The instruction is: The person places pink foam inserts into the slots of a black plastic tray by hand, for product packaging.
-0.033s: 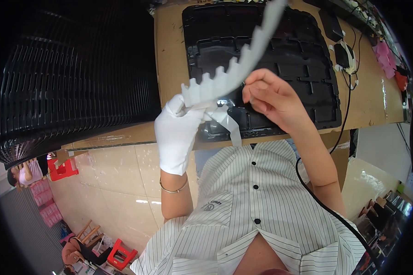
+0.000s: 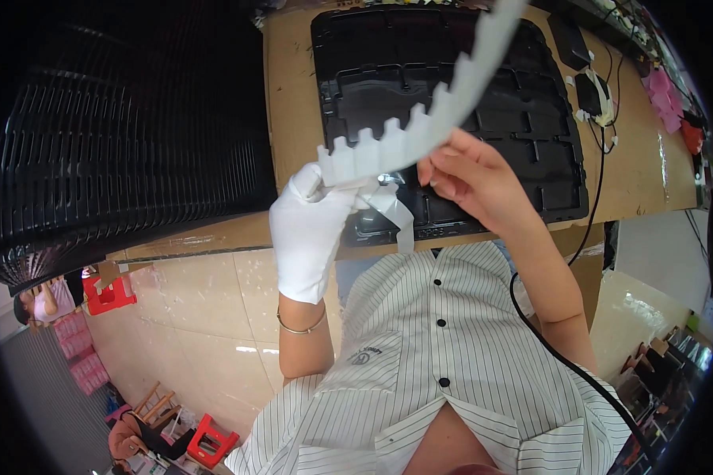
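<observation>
White-gloved, the left hand (image 2: 307, 226) is pinching a notched strip (image 2: 440, 123), now leaning farther past the right hand (image 2: 479, 178). That bare hand is curling; whether it's pinching, I can't tell.

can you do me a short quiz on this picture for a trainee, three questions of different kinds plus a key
1. Multiple choice: what does the gloved left hand hold?
a) a red stool
b) a white notched strip
c) a pink sheet

2. True or false: the black moulded tray lies on the brown tabletop.

3. Fill in: the person's ____ hand is ungloved.

Key:
1. b
2. True
3. right, as the right hand shows bare fingers
</observation>
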The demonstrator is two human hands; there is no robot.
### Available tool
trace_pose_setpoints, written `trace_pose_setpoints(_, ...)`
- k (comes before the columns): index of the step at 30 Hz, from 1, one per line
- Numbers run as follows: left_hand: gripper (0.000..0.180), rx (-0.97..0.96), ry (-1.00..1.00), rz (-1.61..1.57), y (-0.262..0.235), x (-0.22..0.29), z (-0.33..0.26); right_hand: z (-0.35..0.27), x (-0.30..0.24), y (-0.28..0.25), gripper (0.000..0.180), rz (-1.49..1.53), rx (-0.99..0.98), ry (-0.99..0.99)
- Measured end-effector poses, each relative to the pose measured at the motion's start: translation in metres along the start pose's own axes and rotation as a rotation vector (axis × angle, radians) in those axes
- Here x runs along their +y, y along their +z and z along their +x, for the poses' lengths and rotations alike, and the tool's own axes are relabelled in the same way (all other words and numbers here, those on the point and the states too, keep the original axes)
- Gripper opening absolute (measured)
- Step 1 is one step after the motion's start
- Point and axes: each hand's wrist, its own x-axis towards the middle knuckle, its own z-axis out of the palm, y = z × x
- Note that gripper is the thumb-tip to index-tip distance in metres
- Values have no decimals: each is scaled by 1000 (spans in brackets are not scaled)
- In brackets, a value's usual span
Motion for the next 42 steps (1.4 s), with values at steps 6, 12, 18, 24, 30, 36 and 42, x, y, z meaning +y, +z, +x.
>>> trace_pose_setpoints(6,20,-74,3,-12,29,1,-2,-27,0,16,15,-394,208,-44)
trace_pose_setpoints(12,21,-150,-66,49,51,2,7,-46,-11,-1,11,-1045,109,-508)
trace_pose_setpoints(18,21,-128,-48,21,63,9,5,-91,-76,-64,8,-1131,217,-277)
trace_pose_setpoints(24,17,-167,-49,64,76,5,3,-88,-62,-110,11,-1507,489,-130)
trace_pose_setpoints(30,17,-129,-30,61,78,0,4,-86,-59,-106,15,-1604,500,-161)
trace_pose_setpoints(36,16,-38,124,182,70,-19,12,-86,-55,-110,15,-1639,505,-261)
trace_pose_setpoints(42,16,-101,35,149,76,-10,13,-95,-73,-127,15,-1483,103,-344)
